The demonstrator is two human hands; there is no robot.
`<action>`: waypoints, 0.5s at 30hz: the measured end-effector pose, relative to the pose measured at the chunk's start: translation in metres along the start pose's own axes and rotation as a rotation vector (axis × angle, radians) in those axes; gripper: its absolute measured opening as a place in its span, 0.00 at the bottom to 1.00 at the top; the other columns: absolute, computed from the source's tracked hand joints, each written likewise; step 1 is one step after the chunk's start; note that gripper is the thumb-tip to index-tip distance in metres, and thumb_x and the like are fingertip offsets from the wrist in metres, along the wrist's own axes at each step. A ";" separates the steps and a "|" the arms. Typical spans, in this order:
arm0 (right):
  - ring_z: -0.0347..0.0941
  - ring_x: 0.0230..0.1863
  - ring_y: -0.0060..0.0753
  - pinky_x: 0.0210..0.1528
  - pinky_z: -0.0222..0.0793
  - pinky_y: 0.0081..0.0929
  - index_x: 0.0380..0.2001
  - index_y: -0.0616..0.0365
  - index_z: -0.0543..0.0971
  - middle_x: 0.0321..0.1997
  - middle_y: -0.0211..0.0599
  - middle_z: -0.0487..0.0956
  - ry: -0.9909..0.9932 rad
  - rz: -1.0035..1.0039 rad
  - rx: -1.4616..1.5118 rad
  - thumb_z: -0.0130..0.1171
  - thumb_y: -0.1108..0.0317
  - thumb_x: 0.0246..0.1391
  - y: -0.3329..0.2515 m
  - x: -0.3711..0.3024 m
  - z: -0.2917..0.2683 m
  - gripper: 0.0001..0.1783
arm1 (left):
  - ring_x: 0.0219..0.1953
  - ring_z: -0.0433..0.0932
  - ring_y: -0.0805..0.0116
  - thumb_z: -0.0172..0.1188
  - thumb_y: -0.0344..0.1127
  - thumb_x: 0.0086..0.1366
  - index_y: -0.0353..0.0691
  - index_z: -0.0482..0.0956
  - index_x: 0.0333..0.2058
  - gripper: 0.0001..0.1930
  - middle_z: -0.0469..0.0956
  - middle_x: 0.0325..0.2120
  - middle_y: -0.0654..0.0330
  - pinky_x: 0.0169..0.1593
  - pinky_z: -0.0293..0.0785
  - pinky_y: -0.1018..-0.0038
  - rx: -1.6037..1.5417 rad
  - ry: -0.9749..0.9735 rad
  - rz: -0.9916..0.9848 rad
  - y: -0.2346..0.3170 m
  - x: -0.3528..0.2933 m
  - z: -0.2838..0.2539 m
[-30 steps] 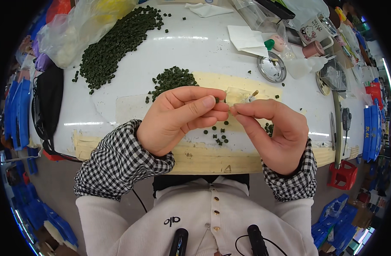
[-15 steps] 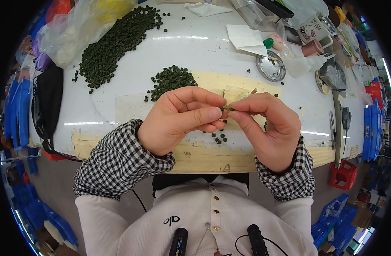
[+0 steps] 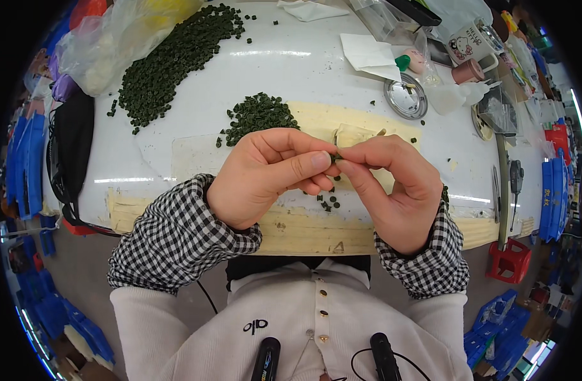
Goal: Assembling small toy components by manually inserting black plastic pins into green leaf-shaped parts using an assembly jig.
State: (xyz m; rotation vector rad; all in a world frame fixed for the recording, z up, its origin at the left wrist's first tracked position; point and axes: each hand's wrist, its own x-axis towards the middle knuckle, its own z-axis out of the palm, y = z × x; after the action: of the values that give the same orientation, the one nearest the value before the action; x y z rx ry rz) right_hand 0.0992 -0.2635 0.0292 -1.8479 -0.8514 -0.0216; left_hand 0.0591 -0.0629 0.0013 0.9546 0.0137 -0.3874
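Observation:
Above the table's near part, my left hand (image 3: 272,166) pinches a small dark green piece (image 3: 333,157) between thumb and forefinger. The fingertips of my right hand (image 3: 392,181) meet it from the other side, thumb and forefinger closed on the same piece, which they mostly cover. Just beyond my left hand lies a small heap of dark green pieces (image 3: 259,117). Several loose green pieces (image 3: 329,202) are scattered on the table beneath my hands. Behind my right hand is a cream-coloured block (image 3: 354,134) on a yellowish taped sheet (image 3: 316,114).
A larger heap of green pieces (image 3: 170,70) spreads at the far left beside plastic bags (image 3: 107,51). To the right are a round metal lid (image 3: 406,98), white paper (image 3: 370,56), a mug (image 3: 472,44), tweezers (image 3: 495,187) and a screwdriver (image 3: 515,181). A black cloth item (image 3: 75,146) hangs at the left edge.
My right hand has shifted slightly left, bringing its fingertips right up against those of my left hand. The piece between them is more covered now.

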 end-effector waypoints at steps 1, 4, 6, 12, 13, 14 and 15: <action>0.78 0.34 0.29 0.37 0.73 0.20 0.36 0.65 0.80 0.35 0.40 0.79 0.004 -0.002 0.017 0.60 0.82 0.49 0.000 0.000 0.001 0.09 | 0.33 0.80 0.74 0.53 0.28 0.67 0.34 0.76 0.42 0.08 0.81 0.35 0.55 0.37 0.78 0.81 -0.013 -0.001 0.008 0.000 0.000 0.000; 0.77 0.36 0.29 0.38 0.72 0.20 0.38 0.65 0.80 0.36 0.41 0.79 0.006 -0.011 0.034 0.59 0.82 0.49 0.001 -0.001 0.004 0.11 | 0.32 0.79 0.76 0.53 0.29 0.67 0.35 0.76 0.43 0.08 0.80 0.34 0.57 0.37 0.77 0.83 -0.024 0.020 0.032 0.002 0.001 0.000; 0.77 0.37 0.29 0.38 0.72 0.20 0.40 0.65 0.80 0.37 0.41 0.79 0.002 -0.007 0.044 0.59 0.82 0.49 0.003 -0.002 0.005 0.13 | 0.32 0.78 0.77 0.53 0.29 0.67 0.35 0.76 0.43 0.08 0.80 0.34 0.58 0.37 0.76 0.83 -0.032 0.032 0.023 0.002 0.002 0.000; 0.76 0.37 0.29 0.39 0.71 0.20 0.42 0.64 0.80 0.37 0.40 0.78 -0.008 0.029 0.097 0.58 0.82 0.50 0.004 -0.004 0.009 0.14 | 0.32 0.77 0.77 0.54 0.29 0.67 0.36 0.77 0.42 0.08 0.80 0.33 0.59 0.37 0.76 0.82 0.118 0.085 0.098 0.003 0.000 0.003; 0.75 0.37 0.28 0.39 0.71 0.19 0.42 0.64 0.80 0.37 0.40 0.78 -0.016 0.030 0.112 0.58 0.82 0.50 0.005 -0.005 0.009 0.14 | 0.31 0.77 0.77 0.55 0.29 0.66 0.36 0.77 0.42 0.08 0.80 0.33 0.59 0.37 0.76 0.82 0.181 0.096 0.127 0.003 0.000 0.003; 0.75 0.37 0.28 0.39 0.71 0.19 0.42 0.63 0.80 0.37 0.40 0.78 -0.024 0.031 0.127 0.58 0.82 0.51 0.006 -0.005 0.009 0.14 | 0.32 0.78 0.77 0.56 0.29 0.65 0.34 0.77 0.42 0.08 0.80 0.33 0.59 0.37 0.76 0.81 0.187 0.096 0.145 0.003 -0.001 0.003; 0.75 0.37 0.28 0.40 0.70 0.19 0.43 0.63 0.80 0.38 0.39 0.78 -0.030 0.045 0.168 0.58 0.81 0.51 0.008 -0.006 0.010 0.14 | 0.32 0.78 0.76 0.57 0.29 0.65 0.33 0.78 0.41 0.08 0.80 0.32 0.59 0.37 0.76 0.81 0.194 0.096 0.163 0.003 -0.001 0.003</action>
State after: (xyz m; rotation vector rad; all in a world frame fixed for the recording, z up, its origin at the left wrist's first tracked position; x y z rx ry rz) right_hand 0.0956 -0.2604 0.0164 -1.7124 -0.8074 0.1030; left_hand 0.0589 -0.0636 0.0060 1.1573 -0.0143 -0.1944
